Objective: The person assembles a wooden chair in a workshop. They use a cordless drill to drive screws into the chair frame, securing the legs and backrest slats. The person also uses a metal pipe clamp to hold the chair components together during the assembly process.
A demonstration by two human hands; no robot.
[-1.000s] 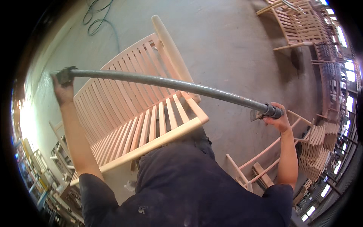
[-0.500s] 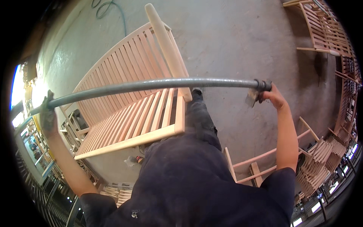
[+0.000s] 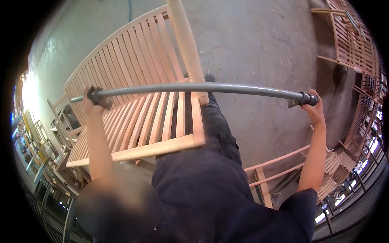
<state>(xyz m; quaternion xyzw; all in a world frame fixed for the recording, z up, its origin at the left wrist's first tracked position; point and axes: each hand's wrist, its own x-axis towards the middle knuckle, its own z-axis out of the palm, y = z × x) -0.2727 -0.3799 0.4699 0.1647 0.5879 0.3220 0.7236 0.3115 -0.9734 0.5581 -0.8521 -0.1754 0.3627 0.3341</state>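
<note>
A long grey metal pipe clamp (image 3: pixel 194 87) stretches across the view, over a slatted wooden bench (image 3: pixel 158 149). My left hand (image 3: pixel 92 106) closes on the pipe near its left end, at a dark fitting. A short length of pipe sticks out past that hand. My right hand (image 3: pixel 315 111) is wrapped round the thick, ringed fitting at the right end, where a small flat metal plate hangs. Below the pipe, the bench shows its slatted back, slatted seat and a smooth armrest (image 3: pixel 185 40). Whether the pipe touches the bench I cannot tell.
Slatted wooden furniture (image 3: pixel 346 38) stands at the far right. A wooden frame (image 3: pixel 263 186) is near my right side, with stacked wooden parts (image 3: pixel 338 168) beyond it. Chair-like frames (image 3: pixel 60 117) stand left of the bench. A blurred round patch (image 3: pixel 117 206) covers the lower left.
The pipe clamp has shifted to the right with both hands. My left hand has come inward over the bench; my right hand has moved right and slightly nearer.
</note>
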